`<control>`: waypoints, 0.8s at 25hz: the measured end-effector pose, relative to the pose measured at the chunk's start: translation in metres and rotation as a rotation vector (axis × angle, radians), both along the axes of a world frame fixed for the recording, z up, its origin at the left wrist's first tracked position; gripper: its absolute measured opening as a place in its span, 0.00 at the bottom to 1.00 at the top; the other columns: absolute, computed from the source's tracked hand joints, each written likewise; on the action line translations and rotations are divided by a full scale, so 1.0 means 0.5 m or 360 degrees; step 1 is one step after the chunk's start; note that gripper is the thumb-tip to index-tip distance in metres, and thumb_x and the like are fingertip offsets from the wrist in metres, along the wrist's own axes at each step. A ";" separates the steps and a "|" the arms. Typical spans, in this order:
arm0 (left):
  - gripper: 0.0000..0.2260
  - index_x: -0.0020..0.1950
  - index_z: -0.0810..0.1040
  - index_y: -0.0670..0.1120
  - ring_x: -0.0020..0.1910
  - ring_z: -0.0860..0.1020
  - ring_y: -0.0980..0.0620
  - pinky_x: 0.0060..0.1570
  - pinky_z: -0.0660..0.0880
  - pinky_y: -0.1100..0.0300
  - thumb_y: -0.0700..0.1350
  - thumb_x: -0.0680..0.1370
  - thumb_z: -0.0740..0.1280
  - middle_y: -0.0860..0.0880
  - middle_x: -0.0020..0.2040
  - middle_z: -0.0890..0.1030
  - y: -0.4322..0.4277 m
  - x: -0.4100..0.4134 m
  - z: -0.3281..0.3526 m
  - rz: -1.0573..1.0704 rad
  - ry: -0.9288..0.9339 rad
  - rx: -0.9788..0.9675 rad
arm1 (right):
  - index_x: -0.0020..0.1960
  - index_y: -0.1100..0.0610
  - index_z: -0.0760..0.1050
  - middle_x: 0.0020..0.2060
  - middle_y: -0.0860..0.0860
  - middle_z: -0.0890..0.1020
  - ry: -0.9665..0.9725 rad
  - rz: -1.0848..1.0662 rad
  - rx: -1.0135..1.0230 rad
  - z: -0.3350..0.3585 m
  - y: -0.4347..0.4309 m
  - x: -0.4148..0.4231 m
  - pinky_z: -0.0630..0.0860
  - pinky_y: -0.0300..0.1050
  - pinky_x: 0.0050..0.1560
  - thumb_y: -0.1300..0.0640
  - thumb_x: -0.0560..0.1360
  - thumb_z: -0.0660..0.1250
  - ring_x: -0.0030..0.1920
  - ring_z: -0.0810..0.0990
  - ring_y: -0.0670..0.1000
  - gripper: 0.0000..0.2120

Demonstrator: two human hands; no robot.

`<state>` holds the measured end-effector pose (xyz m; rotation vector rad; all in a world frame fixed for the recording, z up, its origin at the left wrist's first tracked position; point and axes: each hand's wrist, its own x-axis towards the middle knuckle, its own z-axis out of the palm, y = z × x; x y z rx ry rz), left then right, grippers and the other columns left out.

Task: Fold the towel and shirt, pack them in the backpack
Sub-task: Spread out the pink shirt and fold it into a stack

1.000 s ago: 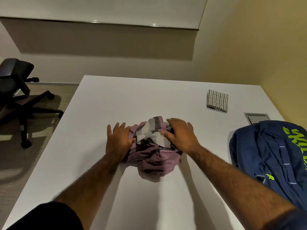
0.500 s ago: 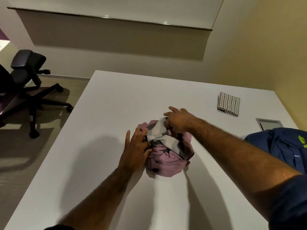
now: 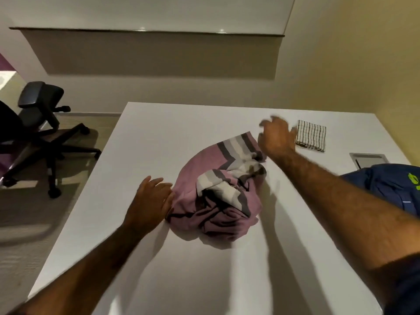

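Head view: a crumpled pink shirt point(image 3: 216, 196) with grey stripes sits mid-frame on the white bench point(image 3: 159, 137). The left hand point(image 3: 150, 201) lies flat, fingers straight, against its left edge. The right hand point(image 3: 276, 137) is at the shirt's striped upper-right corner, but it's too blurry to tell if the fingers grip it. The folded checked towel point(image 3: 311, 138) is just right of that hand, and the blue backpack point(image 3: 386, 185) is at the right edge.
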<state>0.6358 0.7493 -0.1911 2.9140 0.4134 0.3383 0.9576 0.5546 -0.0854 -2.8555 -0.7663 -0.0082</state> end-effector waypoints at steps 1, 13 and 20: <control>0.16 0.60 0.82 0.47 0.66 0.77 0.42 0.74 0.60 0.43 0.48 0.84 0.55 0.47 0.61 0.83 -0.011 0.038 -0.005 0.0086 0.0103 -0.0113 | 0.68 0.51 0.75 0.70 0.55 0.74 0.0239 0.0054 -0.0127 -0.036 -0.026 -0.017 0.64 0.62 0.70 0.57 0.78 0.68 0.70 0.71 0.58 0.18; 0.30 0.84 0.45 0.46 0.82 0.39 0.41 0.73 0.27 0.36 0.58 0.84 0.36 0.47 0.84 0.48 0.039 0.066 -0.072 0.0442 0.0859 0.0222 | 0.82 0.55 0.50 0.82 0.53 0.53 0.0295 0.0065 -0.0512 -0.229 -0.193 -0.117 0.44 0.70 0.77 0.62 0.81 0.54 0.82 0.44 0.60 0.31; 0.31 0.83 0.38 0.47 0.81 0.34 0.40 0.75 0.30 0.36 0.58 0.85 0.46 0.43 0.83 0.39 0.056 0.058 -0.063 0.0490 0.1092 0.0000 | 0.68 0.47 0.77 0.77 0.54 0.64 0.0715 0.0469 -0.0238 -0.262 -0.057 -0.185 0.56 0.64 0.76 0.43 0.75 0.71 0.80 0.47 0.60 0.22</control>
